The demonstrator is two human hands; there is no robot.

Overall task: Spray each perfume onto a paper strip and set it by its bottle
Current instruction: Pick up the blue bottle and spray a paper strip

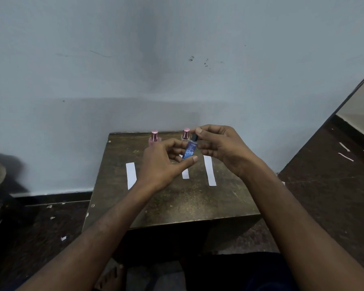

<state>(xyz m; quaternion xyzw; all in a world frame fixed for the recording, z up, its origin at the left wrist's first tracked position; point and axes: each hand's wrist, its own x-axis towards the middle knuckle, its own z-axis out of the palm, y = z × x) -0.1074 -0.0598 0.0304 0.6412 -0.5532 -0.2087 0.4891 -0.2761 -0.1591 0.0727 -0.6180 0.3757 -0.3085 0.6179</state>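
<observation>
Your left hand holds the small, light blue glass perfume bottle by its slippery sides while your right hand pinches its black cap, so grip gently.

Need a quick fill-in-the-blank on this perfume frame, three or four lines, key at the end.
1. The left hand and right hand both hold the small ____ bottle.
2. Number of pink-capped bottles standing at the table's far edge: ____.
3. Number of white paper strips lying on the table: ____.
4. The right hand's fingers pinch the bottle's ____ cap.

Missing words: blue; two; three; black
</observation>
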